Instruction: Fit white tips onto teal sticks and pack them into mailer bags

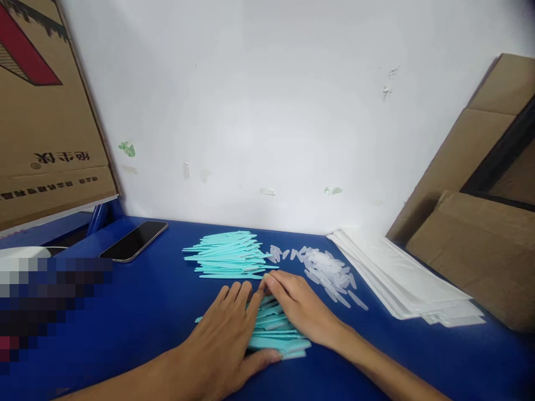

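My left hand (pixel 228 328) lies palm down with its fingers spread over the left part of a near pile of turquoise strips (pixel 278 331). My right hand (pixel 303 303) reaches over the top right of that pile, its thumb and fingers closed together beside my left index finger; what they hold, if anything, is too small to name. Just beyond my hands lies a second pile of turquoise strips (pixel 229 253). Small translucent white pieces (pixel 328 270) are scattered to its right.
A phone (pixel 136 240) lies at the back left of the blue table (pixel 167 301). White flat sheets or bags (pixel 409 284) are stacked on the right. Cardboard boxes stand at the left (pixel 50 122) and right (pixel 480 245), with a white wall (pixel 259 111) behind.
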